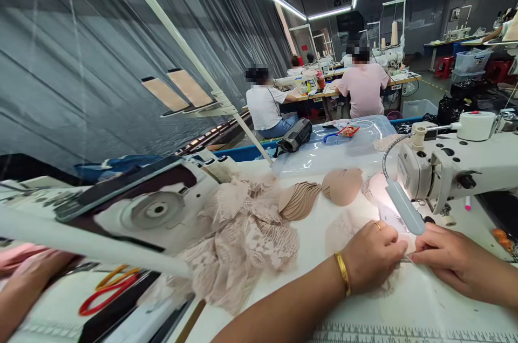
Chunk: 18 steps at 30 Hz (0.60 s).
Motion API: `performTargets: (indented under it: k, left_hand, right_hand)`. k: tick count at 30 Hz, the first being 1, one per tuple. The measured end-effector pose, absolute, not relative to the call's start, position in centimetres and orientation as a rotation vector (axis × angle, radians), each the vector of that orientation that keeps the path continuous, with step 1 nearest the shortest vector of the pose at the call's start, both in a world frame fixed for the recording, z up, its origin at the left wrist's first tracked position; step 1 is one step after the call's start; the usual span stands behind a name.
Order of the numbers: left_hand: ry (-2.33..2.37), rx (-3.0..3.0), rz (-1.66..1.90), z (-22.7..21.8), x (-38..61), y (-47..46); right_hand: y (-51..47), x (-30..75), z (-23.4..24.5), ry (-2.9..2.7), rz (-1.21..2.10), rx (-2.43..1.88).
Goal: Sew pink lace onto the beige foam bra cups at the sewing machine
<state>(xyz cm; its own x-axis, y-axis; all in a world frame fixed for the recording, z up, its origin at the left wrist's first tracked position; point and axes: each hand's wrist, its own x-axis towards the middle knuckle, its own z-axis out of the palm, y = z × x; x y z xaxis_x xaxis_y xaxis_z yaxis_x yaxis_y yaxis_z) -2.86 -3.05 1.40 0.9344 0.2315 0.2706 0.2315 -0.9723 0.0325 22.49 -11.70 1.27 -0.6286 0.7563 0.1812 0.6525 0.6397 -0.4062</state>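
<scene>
My left hand (374,256), with a gold bracelet and a ring, is closed in a pinch on a pale pink lace piece (343,232). Opposite it, my right hand (449,259) is also closed, its fingertips pinching the piece's edge close to my left fingers. Both hands sit just in front of the sewing machine (421,170), under its grey lamp head (404,207); the needle area is mostly hidden. Beyond my hands lie a fanned stack of beige cups (300,201) and a rounded beige cup (343,186).
A heap of lace fabric (259,240) covers the table's left part. Behind stands a clear plastic lid (335,151) bearing a black device (294,137). A printed ruler (404,334) runs along the front edge. At far left are red-handled scissors (107,295) and another person's arm (28,283).
</scene>
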Motion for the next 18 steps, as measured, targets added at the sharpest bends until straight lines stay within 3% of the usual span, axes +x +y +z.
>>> performTargets:
  k: [6,18]
  left_hand:
    - [0.362,3.099,0.466,1.1,-2.7,-3.0]
    - [0.354,3.105,0.456,0.7,-1.1,-0.8]
  right_hand:
    - [-11.6,22.6,1.2,-2.496,0.504,-1.242]
    - [-10.5,22.8,-0.2,-2.294,0.311,-1.257]
